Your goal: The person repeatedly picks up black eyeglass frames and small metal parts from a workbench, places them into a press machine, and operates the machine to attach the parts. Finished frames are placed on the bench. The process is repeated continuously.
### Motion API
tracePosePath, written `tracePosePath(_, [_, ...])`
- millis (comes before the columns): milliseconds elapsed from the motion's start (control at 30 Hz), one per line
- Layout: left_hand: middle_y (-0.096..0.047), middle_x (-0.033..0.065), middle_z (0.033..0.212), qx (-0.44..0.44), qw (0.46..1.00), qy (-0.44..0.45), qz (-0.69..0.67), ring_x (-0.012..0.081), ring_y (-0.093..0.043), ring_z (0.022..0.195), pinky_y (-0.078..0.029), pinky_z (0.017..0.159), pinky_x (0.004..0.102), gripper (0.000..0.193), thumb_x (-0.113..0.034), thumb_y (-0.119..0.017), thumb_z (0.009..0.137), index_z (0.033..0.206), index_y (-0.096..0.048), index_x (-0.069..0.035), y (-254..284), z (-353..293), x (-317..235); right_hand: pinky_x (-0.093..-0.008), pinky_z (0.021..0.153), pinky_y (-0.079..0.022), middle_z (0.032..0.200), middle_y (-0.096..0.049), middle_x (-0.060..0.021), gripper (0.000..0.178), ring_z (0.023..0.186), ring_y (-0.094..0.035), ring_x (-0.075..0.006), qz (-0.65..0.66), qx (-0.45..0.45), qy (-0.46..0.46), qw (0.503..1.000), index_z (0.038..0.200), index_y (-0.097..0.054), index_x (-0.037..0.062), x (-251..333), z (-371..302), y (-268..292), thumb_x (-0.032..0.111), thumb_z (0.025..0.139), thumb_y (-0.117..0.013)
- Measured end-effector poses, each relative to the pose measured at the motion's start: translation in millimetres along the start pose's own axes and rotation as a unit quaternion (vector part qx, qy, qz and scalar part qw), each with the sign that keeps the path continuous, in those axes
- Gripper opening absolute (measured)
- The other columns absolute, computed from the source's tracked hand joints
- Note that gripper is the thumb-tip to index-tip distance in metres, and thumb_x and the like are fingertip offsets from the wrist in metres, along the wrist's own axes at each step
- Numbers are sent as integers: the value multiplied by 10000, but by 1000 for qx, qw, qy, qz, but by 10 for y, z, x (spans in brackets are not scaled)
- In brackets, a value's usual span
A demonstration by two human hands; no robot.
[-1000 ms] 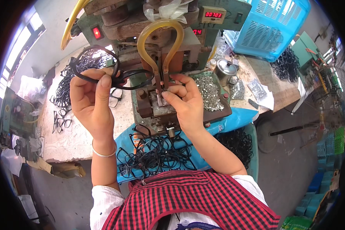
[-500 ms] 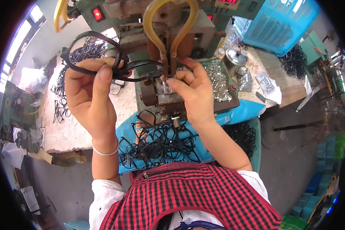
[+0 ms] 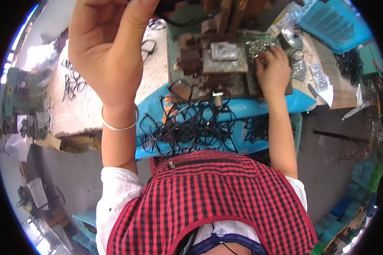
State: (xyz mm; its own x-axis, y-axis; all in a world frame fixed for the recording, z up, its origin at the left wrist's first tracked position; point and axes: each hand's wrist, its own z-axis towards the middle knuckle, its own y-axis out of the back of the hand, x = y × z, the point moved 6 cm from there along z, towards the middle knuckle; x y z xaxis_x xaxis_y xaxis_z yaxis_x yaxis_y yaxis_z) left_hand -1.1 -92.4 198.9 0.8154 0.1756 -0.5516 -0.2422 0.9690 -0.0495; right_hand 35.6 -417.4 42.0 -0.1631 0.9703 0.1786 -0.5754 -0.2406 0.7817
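Note:
My left hand [image 3: 110, 51] is raised at the upper left, its fingers closed on a black eyeglass frame [image 3: 195, 20]. One curved rim shows past the thumb; the rest is cut off by the picture's top edge or hidden by the hand. My right hand [image 3: 275, 73] reaches over the machine bed into a heap of small shiny metal pieces [image 3: 259, 46]. Its thumb and forefinger are bent together at the heap, and what lies between them is too small to make out. Left of it is the machine's metal work block [image 3: 225, 66], with a shiny plate [image 3: 224, 51] on top.
Many black eyeglass frames [image 3: 191, 125] lie tangled on a blue plastic sheet [image 3: 157, 100] before me. More loose frames [image 3: 74, 83] rest on the wooden table [image 3: 102, 112]. A blue basket [image 3: 334, 25], a round metal pot [image 3: 292, 38] and small clear bags [image 3: 319, 76] stand at the right.
My right hand has left the work block and moved right to the metal pieces. My left hand, still holding the eyeglass frame, appears higher and larger. The whole view has shifted.

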Motion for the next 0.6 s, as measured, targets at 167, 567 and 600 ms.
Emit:
tracePosePath(167, [-698,74,893,70,984,148,-66,134,-655,802,-525,760,260,136,-97,-599,1041,1052,-642,32,185,-460,-148,-429,893,-526,1017,-730,-122,95,1018,-674,-337,111,-46,-9,993,926,-764,96,-215,-79,65,148,850,-739])
tracePosePath(567, [-642,100,1015,446,702,530,167,216,-621,965,-493,883,332,214,-233,-657,1010,1033,-745,-38,1263,-2810,88,-242,801,-511,931,-741,-6,117,868,-661,-91,462,26,-52,885,1042,-742,36,373,-446,405,116,975,-689])
tracePosePath(600, [-624,123,1055,444,701,534,160,263,-624,1013,-489,909,354,221,-256,-658,1009,1064,-766,-72,1151,-2899,79,-252,798,-515,925,-738,-15,108,860,-667,-100,499,38,-16,865,1019,-737,31,570,-577,424,113,970,-686])
